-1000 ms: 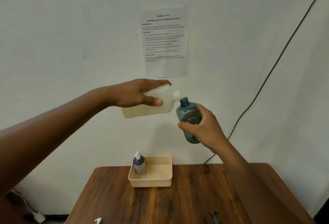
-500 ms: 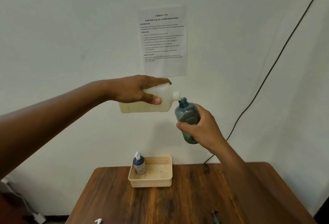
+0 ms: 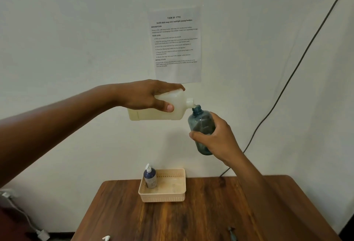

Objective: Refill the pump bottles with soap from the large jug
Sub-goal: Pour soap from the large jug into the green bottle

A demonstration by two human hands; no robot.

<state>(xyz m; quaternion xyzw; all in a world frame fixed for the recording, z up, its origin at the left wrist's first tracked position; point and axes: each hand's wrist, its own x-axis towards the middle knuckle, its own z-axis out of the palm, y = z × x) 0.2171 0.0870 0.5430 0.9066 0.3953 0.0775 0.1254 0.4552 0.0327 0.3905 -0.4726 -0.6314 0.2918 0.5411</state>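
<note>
High above the table, my left hand [image 3: 151, 95] grips a translucent white soap jug [image 3: 159, 113] lying almost on its side, yellowish soap pooled along its lower wall. Its spout [image 3: 190, 102] touches the open mouth of a blue-grey pump bottle [image 3: 201, 124], which my right hand [image 3: 216, 137] holds tilted slightly left, with no pump head on it. A second, dark blue bottle with a white pump head [image 3: 150, 177] stands upright in the left corner of a beige basket [image 3: 172, 195] at the table's back edge.
The wooden table [image 3: 191, 217] stands against a white wall with a printed task sheet [image 3: 175, 43] and a black cable [image 3: 287, 80] running down to the right. A loose white pump head [image 3: 106, 238] and a blue-grey pump part [image 3: 231, 232] lie near the front edge.
My left hand has lifted the jug's base, bringing it closer to level, and the spout has met the bottle's mouth. Both hands have risen slightly.
</note>
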